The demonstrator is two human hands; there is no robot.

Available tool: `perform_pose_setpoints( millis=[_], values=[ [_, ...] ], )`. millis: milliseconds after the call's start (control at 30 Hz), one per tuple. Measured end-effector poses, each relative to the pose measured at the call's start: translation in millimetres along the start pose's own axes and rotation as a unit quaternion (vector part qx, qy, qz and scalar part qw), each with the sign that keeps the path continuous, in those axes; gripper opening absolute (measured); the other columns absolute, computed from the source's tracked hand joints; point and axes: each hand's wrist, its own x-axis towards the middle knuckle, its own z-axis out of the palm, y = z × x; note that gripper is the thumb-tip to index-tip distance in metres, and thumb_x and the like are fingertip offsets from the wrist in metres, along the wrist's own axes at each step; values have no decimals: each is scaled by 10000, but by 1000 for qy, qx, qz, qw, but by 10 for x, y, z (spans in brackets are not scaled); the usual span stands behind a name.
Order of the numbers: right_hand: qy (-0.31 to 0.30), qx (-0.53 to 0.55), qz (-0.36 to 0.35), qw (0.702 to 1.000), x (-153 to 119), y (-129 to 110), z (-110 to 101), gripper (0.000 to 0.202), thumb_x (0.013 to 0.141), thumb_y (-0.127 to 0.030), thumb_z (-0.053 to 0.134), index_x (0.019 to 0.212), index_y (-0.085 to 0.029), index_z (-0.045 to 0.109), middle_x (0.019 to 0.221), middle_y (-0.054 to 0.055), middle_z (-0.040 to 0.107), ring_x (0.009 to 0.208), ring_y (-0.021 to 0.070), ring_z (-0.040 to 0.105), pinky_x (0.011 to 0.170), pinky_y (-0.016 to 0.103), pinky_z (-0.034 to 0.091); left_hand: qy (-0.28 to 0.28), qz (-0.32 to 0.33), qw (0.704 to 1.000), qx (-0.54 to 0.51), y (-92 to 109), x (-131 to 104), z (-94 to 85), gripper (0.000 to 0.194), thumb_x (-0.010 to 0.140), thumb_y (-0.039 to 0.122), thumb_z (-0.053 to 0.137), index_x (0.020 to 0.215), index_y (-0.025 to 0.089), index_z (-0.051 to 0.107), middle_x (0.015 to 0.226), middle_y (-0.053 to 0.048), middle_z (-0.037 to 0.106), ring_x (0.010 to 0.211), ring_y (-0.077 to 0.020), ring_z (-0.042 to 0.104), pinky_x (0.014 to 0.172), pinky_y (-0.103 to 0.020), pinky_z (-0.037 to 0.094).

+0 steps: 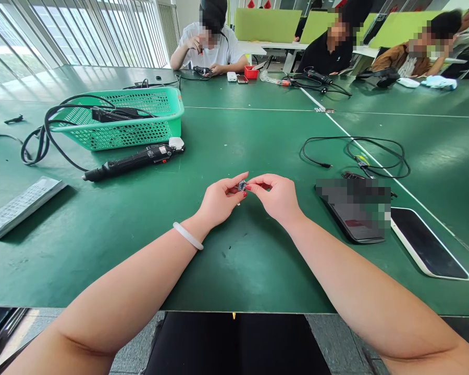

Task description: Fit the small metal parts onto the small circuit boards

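A tiny dark, shiny object (242,185) is held above the green table (234,260), between the fingertips of both hands. My left hand (221,200) wraps its thumb and fingers round the object from the left, and a white bangle circles that wrist. From the right, my right hand (275,197) meets it in a pinch of thumb and index finger. What exactly the object is, I cannot make out; the fingertips partly cover it.
At the left are a green basket (128,133) with cables, a black electric screwdriver (135,160) and a long labelled block (21,207). At the right lie a coiled cable (375,139), a black device (352,208) and a phone (430,242). People sit across the table.
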Motion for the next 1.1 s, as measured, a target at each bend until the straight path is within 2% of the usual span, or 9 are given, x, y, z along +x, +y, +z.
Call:
perform_pose_setpoints(
  millis=[200, 400, 667, 867, 1100],
  values=[
    [-3, -78, -58, 995, -3, 2, -20, 144, 792, -295, 593, 722, -232, 702, 771, 24, 698, 674, 166, 581, 650, 321, 456, 0, 29, 998, 63, 0, -4, -1, 490, 743, 180, 616, 1229, 234, 599, 939, -31, 640, 752, -111, 573, 798, -284, 487],
    [-1, -86, -70, 994, -4, -27, -28, 130, 790, -250, 593, 703, -229, 687, 735, 14, 678, 657, 158, 563, 646, 316, 445, -3, 44, 994, 98, 14, -20, -12, 478, 765, 196, 595, 1240, 241, 589, 942, -33, 626, 733, -112, 571, 784, -284, 478],
    [-25, 1, -4, 1000, -6, 8, 7, 142, 765, -341, 617, 731, -221, 685, 770, 21, 700, 675, 166, 599, 672, 324, 472, 14, 27, 996, 80, 78, -26, -28, 417, 738, 229, 628, 1154, 229, 655, 787, -14, 614, 708, -129, 539, 761, -292, 446],
    [-27, -5, -16, 1000, 2, 31, 18, 191, 770, -383, 608, 706, -212, 662, 758, 23, 687, 663, 154, 578, 656, 307, 463, 35, 32, 997, 68, 92, -33, -32, 357, 712, 229, 648, 1064, 238, 705, 728, -4, 605, 674, -128, 532, 763, -301, 439],
    [-44, 95, 44, 994, 25, 59, 30, 227, 680, -419, 697, 710, -206, 623, 724, 10, 660, 644, 140, 568, 655, 303, 474, -20, -18, 999, -33, 179, -56, -15, 365, 679, 143, 642, 1039, 145, 705, 579, 27, 546, 610, -111, 560, 718, -305, 476]
  ],
)
